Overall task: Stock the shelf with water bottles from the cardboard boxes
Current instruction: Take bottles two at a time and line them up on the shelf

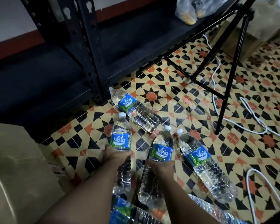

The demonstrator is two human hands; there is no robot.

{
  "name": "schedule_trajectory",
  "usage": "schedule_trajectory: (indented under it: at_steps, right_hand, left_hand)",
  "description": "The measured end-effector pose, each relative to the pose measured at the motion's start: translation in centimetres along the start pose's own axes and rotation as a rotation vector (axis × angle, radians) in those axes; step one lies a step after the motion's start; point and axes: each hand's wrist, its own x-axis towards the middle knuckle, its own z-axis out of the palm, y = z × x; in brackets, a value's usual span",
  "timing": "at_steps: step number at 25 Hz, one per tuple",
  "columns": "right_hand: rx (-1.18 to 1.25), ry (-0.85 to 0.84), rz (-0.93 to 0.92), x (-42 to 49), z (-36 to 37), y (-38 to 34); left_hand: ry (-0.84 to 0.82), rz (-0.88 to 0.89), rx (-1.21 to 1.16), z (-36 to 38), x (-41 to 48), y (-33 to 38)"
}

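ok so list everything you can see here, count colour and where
held bottles: 2, clear with blue labels, one in each hand
loose bottles: at least 4, clear with blue labels, lying on the floor
shelf: 1, black, upper left
bags: at least 2, clear plastic, on the shelf, top right
tripod: 1, black, right of the shelf
cables: count unclear, white, on the floor at right
box: 1, beige, lower left, blurred
floor: tan, black and orange tiles
left hand: grips a bottle below its label
right hand: the same
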Motion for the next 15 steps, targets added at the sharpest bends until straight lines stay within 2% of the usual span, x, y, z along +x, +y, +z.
schedule_trajectory:
  at_steps: [4,6,10,15]
  right_hand:
    - [0.033,0.013,-0.024,-1.1,-0.6,-0.7]
    - [0.041,0.023,-0.040,0.1,-0.2,0.4]
    - [0.124,0.051,-0.124,-3.1,-0.9,-0.2]
    - [0.204,0.069,-0.316,-9.0,-4.1,-6.4]
  left_hand:
    - [0.009,0.018,-0.069,-1.0,-0.6,0.4]
    - [0.025,0.074,-0.080,-1.8,-1.2,0.3]
    - [0.091,0.207,-0.120,-3.9,-3.3,0.9]
    - [0.112,0.333,-0.249,-7.9,-8.4,4.8]
